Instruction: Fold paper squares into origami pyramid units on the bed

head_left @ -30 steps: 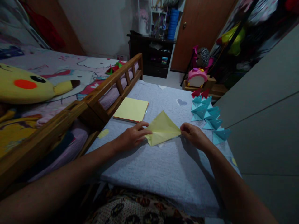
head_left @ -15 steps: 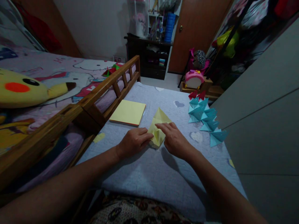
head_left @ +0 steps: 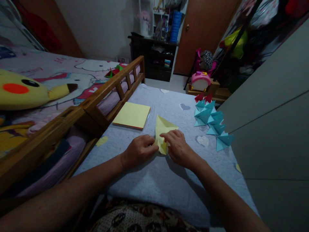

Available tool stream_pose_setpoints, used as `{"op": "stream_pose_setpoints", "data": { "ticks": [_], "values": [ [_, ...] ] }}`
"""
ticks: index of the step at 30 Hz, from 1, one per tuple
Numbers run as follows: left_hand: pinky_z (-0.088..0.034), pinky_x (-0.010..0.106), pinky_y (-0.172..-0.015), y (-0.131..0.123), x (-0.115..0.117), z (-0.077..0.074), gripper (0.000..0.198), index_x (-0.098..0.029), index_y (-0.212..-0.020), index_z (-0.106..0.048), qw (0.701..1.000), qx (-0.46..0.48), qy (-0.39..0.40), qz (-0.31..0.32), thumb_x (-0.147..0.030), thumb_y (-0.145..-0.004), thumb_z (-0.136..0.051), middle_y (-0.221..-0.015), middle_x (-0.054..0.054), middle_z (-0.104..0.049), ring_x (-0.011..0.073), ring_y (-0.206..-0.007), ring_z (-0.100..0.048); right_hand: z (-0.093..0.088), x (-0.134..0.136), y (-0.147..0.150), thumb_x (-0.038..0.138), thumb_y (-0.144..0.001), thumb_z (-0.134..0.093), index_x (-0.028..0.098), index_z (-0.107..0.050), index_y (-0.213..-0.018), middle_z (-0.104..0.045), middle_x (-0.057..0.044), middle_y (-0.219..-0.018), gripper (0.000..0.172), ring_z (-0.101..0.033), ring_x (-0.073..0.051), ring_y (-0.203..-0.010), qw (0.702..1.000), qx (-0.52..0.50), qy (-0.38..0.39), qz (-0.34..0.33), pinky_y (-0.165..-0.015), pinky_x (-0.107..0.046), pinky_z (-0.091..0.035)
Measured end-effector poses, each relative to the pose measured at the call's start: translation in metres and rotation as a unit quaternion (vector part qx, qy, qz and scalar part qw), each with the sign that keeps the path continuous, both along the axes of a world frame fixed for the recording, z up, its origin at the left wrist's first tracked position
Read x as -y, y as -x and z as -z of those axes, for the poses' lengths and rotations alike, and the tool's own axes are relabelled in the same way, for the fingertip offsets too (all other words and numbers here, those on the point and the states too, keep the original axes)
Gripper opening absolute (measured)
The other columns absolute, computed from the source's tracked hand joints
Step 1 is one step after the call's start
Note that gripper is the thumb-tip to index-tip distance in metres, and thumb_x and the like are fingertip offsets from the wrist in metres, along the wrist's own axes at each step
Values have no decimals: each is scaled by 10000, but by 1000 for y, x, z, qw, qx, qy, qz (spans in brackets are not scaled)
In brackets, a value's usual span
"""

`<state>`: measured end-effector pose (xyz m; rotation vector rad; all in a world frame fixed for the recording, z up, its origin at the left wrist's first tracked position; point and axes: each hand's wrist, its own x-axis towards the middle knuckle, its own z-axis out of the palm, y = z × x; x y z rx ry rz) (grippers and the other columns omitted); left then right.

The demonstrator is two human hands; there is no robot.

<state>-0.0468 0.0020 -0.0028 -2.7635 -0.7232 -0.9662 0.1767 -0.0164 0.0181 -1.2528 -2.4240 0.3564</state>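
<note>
A partly folded sheet of yellow origami paper [head_left: 162,126] lies on the cloth-covered surface in front of me, its pointed flap toward the far side. My left hand [head_left: 140,149] pinches its left edge between thumb and fingers. From the right, my right hand [head_left: 179,147] grips the opposite edge, with thumb and forefinger near the paper's middle; the fingers partly cover the folds. A stack of square yellow paper [head_left: 132,115] sits beyond my left hand. Several folded blue paper pieces [head_left: 216,128] stand grouped to the right, with red folded pieces [head_left: 203,97] behind them.
A wooden bed rail [head_left: 113,84] borders the surface on the left; past it a yellow plush toy [head_left: 21,91] lies on the bed. A pale cabinet [head_left: 275,141] stands close on the right. At the back are a dark shelf unit [head_left: 154,61] and a pink toy [head_left: 201,81].
The yellow paper has turned slightly, its far tip shifting left. My right forefinger has drawn in nearer the thumb and slightly toward me. My left hand keeps its hold on the edge.
</note>
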Motion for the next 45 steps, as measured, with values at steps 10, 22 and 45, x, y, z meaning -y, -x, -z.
{"op": "stream_pose_setpoints", "data": {
  "ticks": [10, 22, 45],
  "values": [
    [-481, 403, -899, 3, 0, -4, 195, -232, -831, -634, 996, -51, -29, 60, -99, -937, -539, -971, 29, -702, 216, -944, -573, 12, 29, -34, 105, -914, -563, 223, -686, -899, -667, -77, -1074, 171, -489, -274, -1113, 991, 55, -112, 53, -1037, -494, -345],
    [-464, 299, -567, -7, 2, -1, 246, -180, -773, -626, 987, -112, 65, 96, -121, -963, -482, -780, 43, -658, 152, -653, -581, 31, 59, -41, 138, -858, -557, 197, -538, -1230, -649, -122, -1141, 377, -569, -285, -1089, 986, -73, 10, 153, -949, -475, -476],
    [-479, 290, -606, -27, 13, 0, 231, -157, -796, -621, 982, -3, 185, 33, -216, -984, -499, -769, 53, -647, 161, -693, -598, 43, 39, -48, 169, -910, -608, 247, -720, -924, -662, -76, -1106, 137, -507, -269, -1091, 977, -51, -84, 187, -949, -456, -401]
  ]
}}
